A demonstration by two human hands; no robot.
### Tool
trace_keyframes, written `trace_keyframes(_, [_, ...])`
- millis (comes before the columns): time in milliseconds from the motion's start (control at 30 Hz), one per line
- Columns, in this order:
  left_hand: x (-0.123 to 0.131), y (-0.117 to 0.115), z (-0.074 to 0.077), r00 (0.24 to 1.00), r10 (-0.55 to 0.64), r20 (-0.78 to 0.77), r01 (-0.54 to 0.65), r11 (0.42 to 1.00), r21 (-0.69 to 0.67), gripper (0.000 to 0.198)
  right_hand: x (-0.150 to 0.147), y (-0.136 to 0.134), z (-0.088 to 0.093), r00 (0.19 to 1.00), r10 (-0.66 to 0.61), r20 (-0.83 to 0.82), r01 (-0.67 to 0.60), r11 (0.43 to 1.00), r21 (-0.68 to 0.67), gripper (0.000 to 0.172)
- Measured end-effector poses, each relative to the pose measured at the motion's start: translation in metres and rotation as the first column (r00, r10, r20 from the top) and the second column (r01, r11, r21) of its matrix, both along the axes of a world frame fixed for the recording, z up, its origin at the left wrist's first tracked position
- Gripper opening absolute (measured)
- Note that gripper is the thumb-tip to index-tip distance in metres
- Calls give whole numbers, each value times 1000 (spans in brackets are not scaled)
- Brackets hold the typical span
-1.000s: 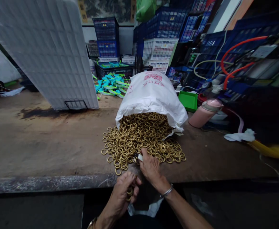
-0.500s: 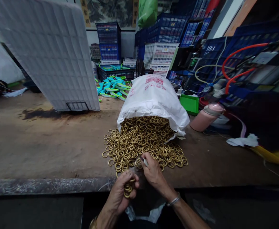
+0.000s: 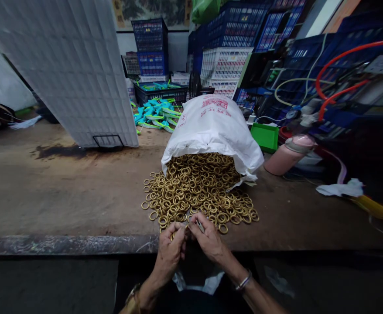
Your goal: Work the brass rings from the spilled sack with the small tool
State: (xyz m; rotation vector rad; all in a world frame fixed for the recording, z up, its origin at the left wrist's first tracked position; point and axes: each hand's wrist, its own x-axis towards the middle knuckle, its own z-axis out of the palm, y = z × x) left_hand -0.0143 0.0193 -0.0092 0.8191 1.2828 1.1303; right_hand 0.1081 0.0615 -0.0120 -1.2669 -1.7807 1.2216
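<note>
Brass-coloured rings [image 3: 178, 194] lie in a loose heap and spill from the mouth of a white woven sack [image 3: 211, 126] with red print. At the near side of the heap, my left hand [image 3: 171, 250] is closed around several of these rings, partly hidden by the fingers. My right hand [image 3: 210, 243] meets it fingertip to fingertip, its thumb and fingers pinched together. A small pale, shiny thing shows between the right fingers, too small to identify. Whether a ring sits between the two hands' fingertips is hard to see.
A tall white ribbed panel [image 3: 90, 87] stands on the worktable [image 3: 80, 200] at left. Behind the sack are turquoise-and-green plastic pieces [image 3: 157, 113] and stacked crates [image 3: 226, 65]. To the right are a green tray [image 3: 265, 136], a pink bottle [image 3: 288, 155] and orange hoses [image 3: 322, 83].
My left hand has risen towards the heap and turned, and its rings are now mostly covered. My right hand has come slightly nearer, so the fingertips meet. The view has shifted slightly.
</note>
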Motion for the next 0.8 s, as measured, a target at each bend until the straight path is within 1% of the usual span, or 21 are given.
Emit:
trace_keyframes(33, [0,0,1,1000,-8,-27,9,1000,5,34,0,0,-1,1000,-11,-3,11,1000,-4,21])
trace_keyframes(100, [1,0,1,999,-42,-8,42,999,-15,34,-1,1,-1,999,-33,8,33,999,0,22])
trace_keyframes(200, [3,-1,1,987,-86,136,99,991,-90,34,-1,1,-1,999,-39,14,39,999,-5,20])
trace_keyframes(233, [3,-1,1,980,-91,178,110,989,-103,33,-1,1,0,999,-41,6,41,999,-13,20])
trace_keyframes(300, [3,-1,1,972,-101,213,124,988,-95,32,0,2,-1,999,-52,-12,51,998,-41,21])
trace_keyframes(400, [4,-1,2,979,-113,168,126,989,-71,33,3,4,-4,996,-93,3,93,995,-34,23])
trace_keyframes(467, [4,-1,3,986,-111,124,120,991,-66,34,6,3,-6,993,-97,66,95,995,36,22])
trace_keyframes(533, [5,-1,3,990,-111,83,115,992,-50,34,9,0,-7,986,-66,152,50,993,109,18])
trace_keyframes(600, [5,-1,2,993,-109,44,111,993,-31,33,11,-5,-7,969,-9,249,-30,988,155,12])
trace_keyframes(700, [6,-1,1,996,-92,-6,92,996,11,33,11,-11,-4,917,45,396,-135,970,201,22])
trace_keyframes(800, [6,-1,1,996,-81,-38,83,996,44,32,11,-14,-2,865,37,501,-171,960,223,27])
